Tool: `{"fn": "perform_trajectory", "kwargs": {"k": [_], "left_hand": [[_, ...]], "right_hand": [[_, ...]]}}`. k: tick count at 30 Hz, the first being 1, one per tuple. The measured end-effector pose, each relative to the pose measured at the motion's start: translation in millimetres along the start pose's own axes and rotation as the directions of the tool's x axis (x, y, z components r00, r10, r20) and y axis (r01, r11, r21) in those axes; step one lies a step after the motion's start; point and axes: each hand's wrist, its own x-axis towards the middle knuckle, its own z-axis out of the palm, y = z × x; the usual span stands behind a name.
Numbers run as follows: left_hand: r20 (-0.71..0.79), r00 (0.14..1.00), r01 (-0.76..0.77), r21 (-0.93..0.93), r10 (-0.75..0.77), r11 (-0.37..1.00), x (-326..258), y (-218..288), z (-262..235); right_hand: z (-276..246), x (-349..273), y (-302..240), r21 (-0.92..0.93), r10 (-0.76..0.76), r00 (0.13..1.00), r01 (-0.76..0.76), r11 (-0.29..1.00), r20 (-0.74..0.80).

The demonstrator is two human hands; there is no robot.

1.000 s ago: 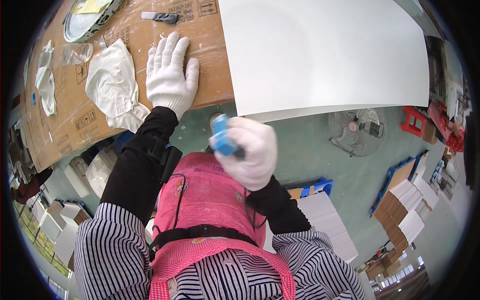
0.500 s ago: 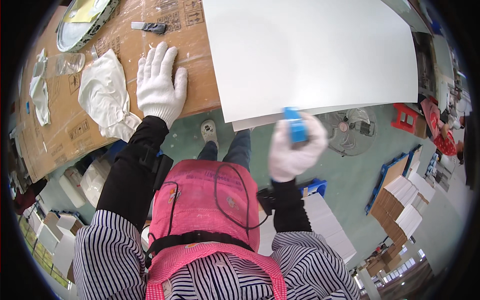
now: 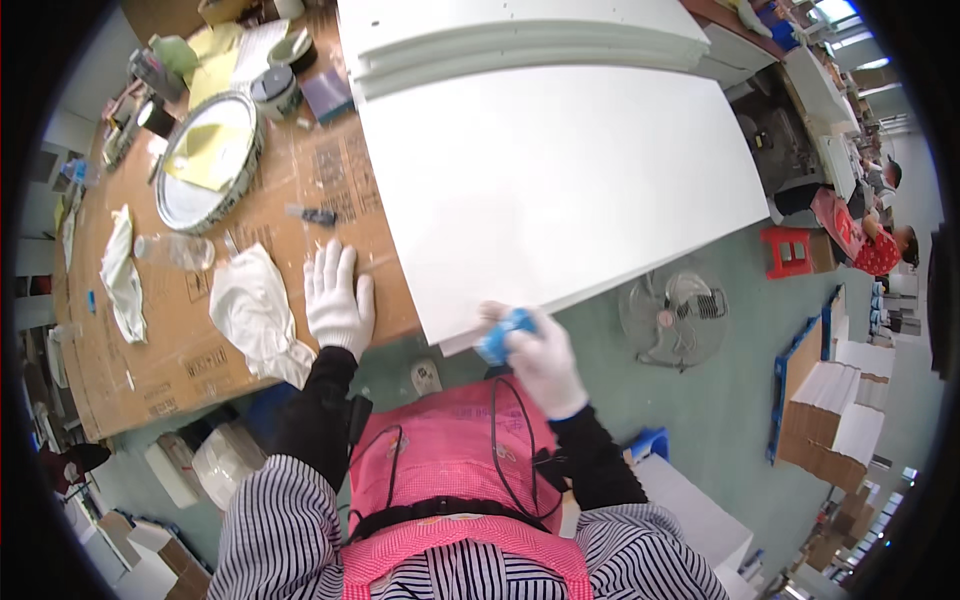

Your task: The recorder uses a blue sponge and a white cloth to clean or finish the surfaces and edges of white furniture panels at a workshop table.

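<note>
My left hand (image 3: 338,305), in a white knit glove, lies flat on the cardboard-covered table (image 3: 300,170) with its fingers stretched out. Beside it is a crumpled white cloth (image 3: 255,305), and just beyond the fingertips a small dark-ended tool (image 3: 319,216). At the near edge of a large white board (image 3: 580,180), my gloved right hand (image 3: 550,370) is closed around a small blue block-like thing (image 3: 508,337). Motion blurs that thing, so its exact kind does not show. Whether it touches the board I cannot tell.
More white boards (image 3: 520,45) are stacked at the back. A round lid (image 3: 165,205) with yellow paper, a clear bottle (image 3: 175,252) and tubs (image 3: 275,90) stand left. A floor fan (image 3: 675,318), a red stool (image 3: 787,252) and a co-worker (image 3: 870,240) are right.
The view has shifted, showing more of the table's far side and the stacked boards. My right hand has moved left and nearer the board's edge with the blue thing. My left hand remains flat.
</note>
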Motion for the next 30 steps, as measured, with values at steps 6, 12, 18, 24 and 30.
{"fn": "perform_trajectory", "kwargs": {"k": [6, 12, 18, 24, 30], "left_hand": [[0.017, 0.989, 0.145, -0.317, -0.147, 0.937, 17.0, -15.2, -6.9], [0.689, 0.609, 0.738, -0.673, -0.392, -0.037, 90.1, 21.3, -35.7], [0.482, 0.621, 0.781, -0.439, -0.618, 0.444, 130.5, 48.1, 4.8], [0.35, 0.618, 0.768, -0.46, -0.704, 0.446, 129.7, 48.7, 3.2], [0.071, 0.473, 0.875, -0.156, -0.878, 0.459, 163.9, 54.8, -8.4]], "right_hand": [[-199.1, 36.9, -142.7, 0.587, -0.154, 0.978, 0.042, 0.808, 0.142], [-399.4, 137.9, -318.4, 0.2, -0.296, 0.645, 0.581, 0.789, -0.705], [-470.7, 287.7, -436.6, -0.192, -0.479, 0.668, 0.459, 0.868, -0.569], [-432.7, 350.4, -432.3, -0.761, -0.642, 0.542, 0.006, 0.648, -0.542], [-429.9, 303.0, -408.7, -0.389, -0.493, 0.679, 0.317, 0.865, -0.544]]}}
